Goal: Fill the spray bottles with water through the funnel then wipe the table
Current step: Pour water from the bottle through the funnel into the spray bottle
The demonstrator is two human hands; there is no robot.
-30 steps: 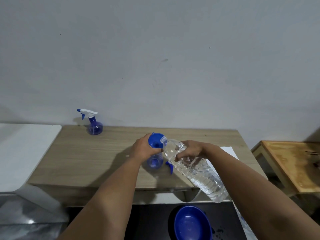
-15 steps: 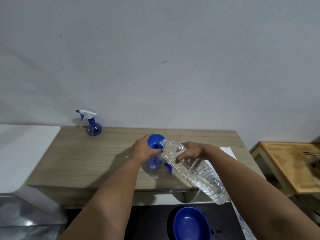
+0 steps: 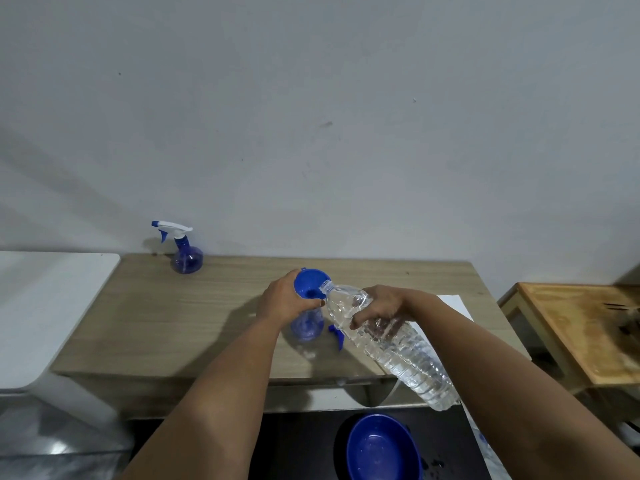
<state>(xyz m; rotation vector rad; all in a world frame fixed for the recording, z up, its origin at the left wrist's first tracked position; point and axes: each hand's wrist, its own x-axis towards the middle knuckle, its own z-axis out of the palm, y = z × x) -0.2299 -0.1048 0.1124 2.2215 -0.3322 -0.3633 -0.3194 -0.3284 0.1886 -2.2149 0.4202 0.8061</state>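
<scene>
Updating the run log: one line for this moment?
phase: pouring | left hand: steadies funnel on spray bottle | right hand: tilts water bottle into funnel | second spray bottle: capped, far-left

We see a wood-grain table (image 3: 166, 327) vs. the wall. On it: capped spray bottle (image 3: 185, 252) far left; open spray bottle (image 3: 306, 327) at centre w/ its blue trigger head (image 3: 337, 336) just right; white sheet (image 3: 453, 304) at right edge.

No text, label or brand can be read anywhere (the water bottle (image 3: 388, 336) bears no label).
</scene>
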